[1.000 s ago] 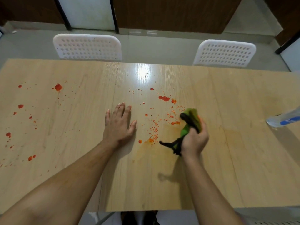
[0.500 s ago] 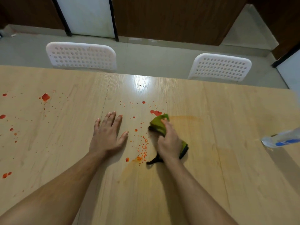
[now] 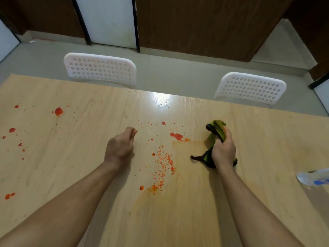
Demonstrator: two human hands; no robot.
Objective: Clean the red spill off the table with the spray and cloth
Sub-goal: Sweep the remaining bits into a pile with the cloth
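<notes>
Red spill lies scattered over the wooden table (image 3: 267, 157): a blotch (image 3: 176, 136) near the middle, a band of small droplets (image 3: 163, 163) below it, and bigger drops (image 3: 58, 111) at the far left. My right hand (image 3: 223, 150) grips a bunched green cloth (image 3: 218, 127) with black trim, pressed to the table just right of the blotch. A faint orange smear runs between the cloth and the blotch. My left hand (image 3: 121, 147) holds nothing; its fingers are drawn together with the tips on the table left of the droplets. The spray bottle (image 3: 315, 178) lies at the right edge, cut off.
Two white perforated chairs stand behind the far table edge, one at the left (image 3: 100, 68) and one at the right (image 3: 250, 87). Beyond them are grey floor and dark wooden wall panels.
My right hand has swept the cloth to the right, away from the blotch, leaving an orange smear. My left hand has gone from lying flat to fingers drawn together. The camera has tilted up.
</notes>
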